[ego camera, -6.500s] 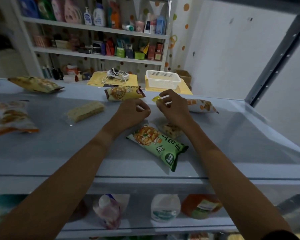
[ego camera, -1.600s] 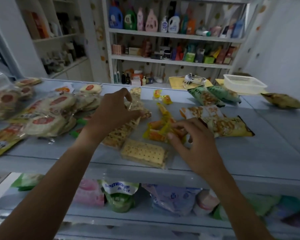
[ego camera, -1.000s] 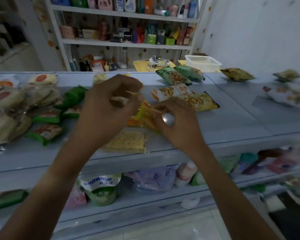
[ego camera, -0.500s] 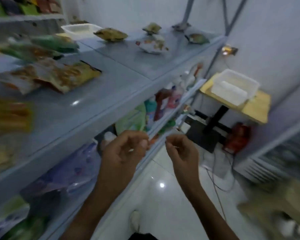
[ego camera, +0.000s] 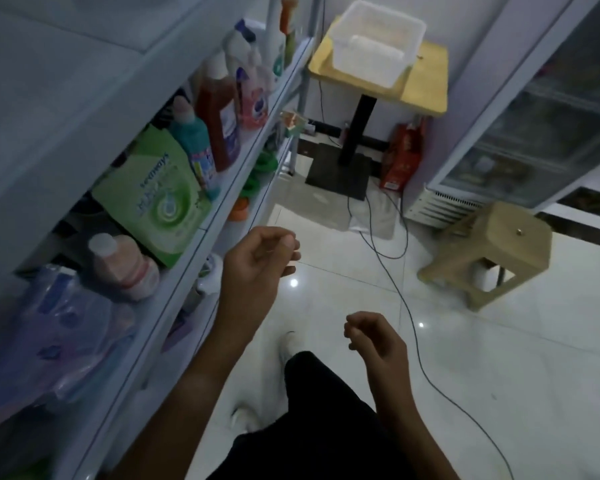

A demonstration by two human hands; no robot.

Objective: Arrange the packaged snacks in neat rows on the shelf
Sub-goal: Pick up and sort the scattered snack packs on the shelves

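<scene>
While both hands hang in the air above a glossy white tiled floor (ego camera: 482,358), neither one holds anything. The left hand (ego camera: 257,261) is raised a little higher, close to the front edge of the shelf (ego camera: 174,306), its fingers loosely curled with the thumb near the fingertips. The right hand (ego camera: 374,341) sits lower and nearer the body, fingers also loosely curled inward, apart from the left. Below them are dark trousers (ego camera: 326,427) and a white shoe (ego camera: 288,344) on the tiles.

No packaged snacks can be made out with certainty; the shelving runs along the left side, seen from an angle. Its visible tier carries household goods: a purple soft pack (ego camera: 49,341), a pale pink bottle (ego camera: 122,265) lying on its side, a green pouch (ego camera: 153,199), a teal bottle (ego camera: 194,140), a red bottle (ego camera: 219,102) and a pink bottle (ego camera: 253,98) farther back. A small orange packet (ego camera: 291,121) juts out past the shelf edge; what it contains is too small to tell.

Beyond the shelving stands a small yellow-topped surface (ego camera: 426,84) on a black pedestal, with a clear plastic bin (ego camera: 374,39) on it. A red bag (ego camera: 402,157) leans beside its base. A thin cable (ego camera: 413,327) trails across the floor. To the right are a beige plastic stool (ego camera: 492,251) and a glass-fronted cooler (ego camera: 551,116).
</scene>
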